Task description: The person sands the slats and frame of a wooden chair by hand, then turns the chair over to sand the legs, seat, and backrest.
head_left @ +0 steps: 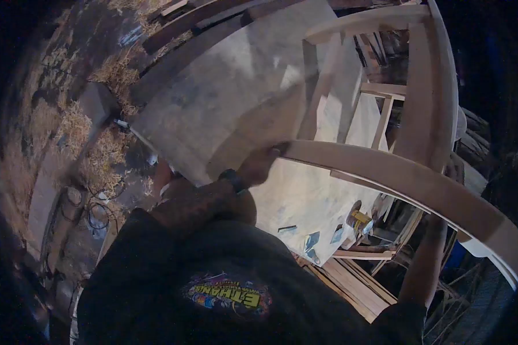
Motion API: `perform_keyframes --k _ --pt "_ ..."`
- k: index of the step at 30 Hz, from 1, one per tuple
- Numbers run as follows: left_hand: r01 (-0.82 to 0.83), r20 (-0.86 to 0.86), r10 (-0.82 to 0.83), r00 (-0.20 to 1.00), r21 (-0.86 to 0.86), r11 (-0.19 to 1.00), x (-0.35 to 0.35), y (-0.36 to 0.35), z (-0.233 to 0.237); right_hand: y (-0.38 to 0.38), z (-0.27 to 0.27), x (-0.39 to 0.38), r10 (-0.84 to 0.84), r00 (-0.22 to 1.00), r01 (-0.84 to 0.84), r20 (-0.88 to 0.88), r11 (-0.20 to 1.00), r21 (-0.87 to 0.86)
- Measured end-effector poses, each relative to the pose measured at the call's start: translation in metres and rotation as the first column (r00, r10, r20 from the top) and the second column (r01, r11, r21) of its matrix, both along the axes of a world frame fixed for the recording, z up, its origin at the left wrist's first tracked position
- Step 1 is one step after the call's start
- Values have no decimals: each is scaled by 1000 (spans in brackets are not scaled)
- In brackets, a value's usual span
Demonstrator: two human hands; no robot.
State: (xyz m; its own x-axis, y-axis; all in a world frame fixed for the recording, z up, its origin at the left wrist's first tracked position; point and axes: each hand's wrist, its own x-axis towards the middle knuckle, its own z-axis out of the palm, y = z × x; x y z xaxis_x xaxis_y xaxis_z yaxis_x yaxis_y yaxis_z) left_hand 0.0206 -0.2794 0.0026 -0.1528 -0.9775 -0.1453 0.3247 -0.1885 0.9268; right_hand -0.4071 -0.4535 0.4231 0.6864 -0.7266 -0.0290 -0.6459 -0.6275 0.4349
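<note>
A wooden frame (423, 98) with curved rails and straight crosspieces stands tilted over a worktable. Its near curved rail (397, 172) sweeps from the middle of the view to the lower right. My left hand (259, 167), with a dark watch on the wrist, is closed around the left end of that rail. My right forearm (425, 261) reaches up from the lower right and passes behind the rail. The frame hides most of my right hand, and its fingers do not show.
Beneath the frame lies a broad pale board (213, 98) as worktop. A yellow tape measure or similar small item (360, 221) sits near its front right edge. Wood strips (357, 287) are stacked below. Shavings (77, 132) and a cable (101, 215) cover the floor at left.
</note>
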Motion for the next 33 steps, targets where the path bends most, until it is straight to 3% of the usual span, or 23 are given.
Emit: perform_keyframes --k 1,2,5,7,8,10,12,13,14,15,17,18,21,24,26,29,32,33 --pt "-18 -47 26 999 168 986 -5 3 -6 5 0 12 -31 999 31 -9 1000 -2" --pt "-20 26 18 1000 95 995 -4 1 -17 9 1 24 -63 998 63 -17 998 -4" --pt "90 213 -55 975 -158 983 12 -20 15 11 -2 46 -62 987 50 -146 996 -80" --pt "96 423 24 906 -260 961 14 -19 3 12 1 52 -51 958 30 -282 997 -77" --pt "104 513 77 855 -315 943 14 -21 -1 8 5 43 -12 936 -18 -351 996 -83" --pt "148 535 53 843 -326 934 19 -35 -15 -7 7 0 91 879 -153 -468 983 -97" --pt "240 553 -79 829 -225 944 26 -41 -5 -2 0 -13 -116 992 121 -45 985 122" --pt "294 550 -180 816 -127 947 35 -52 27 0 -2 8 -477 809 303 343 839 451" --pt "344 538 -271 798 -37 938 39 -59 46 -2 -5 10 -652 593 313 472 727 611" --pt "293 470 -209 858 -113 949 37 -57 46 -4 -9 12 -770 307 260 559 633 729" --pt "172 306 -92 947 -245 954 33 -48 41 -10 -26 -14 -723 182 287 667 687 667" --pt "241 319 -167 933 -211 947 34 -46 37 -10 -30 -16 -699 193 324 688 707 628" --pt "443 403 -376 835 -86 892 45 -51 11 -3 -29 17 -572 560 449 599 817 361" --pt "563 574 -441 690 -43 825 46 -67 -33 9 -25 49 -453 776 447 439 886 126" --pt "613 688 -356 633 -164 773 49 -74 -31 18 -26 68 -396 844 422 361 907 8" --pt "489 704 -180 687 -264 832 53 -56 47 27 -28 85 -355 884 400 303 911 -99" --pt "454 786 -266 558 -21 891 42 -54 73 33 -30 97 -356 904 401 236 898 -181" --pt "457 776 -258 575 -43 888 38 -51 60 34 -30 100 -363 903 408 229 891 -198"
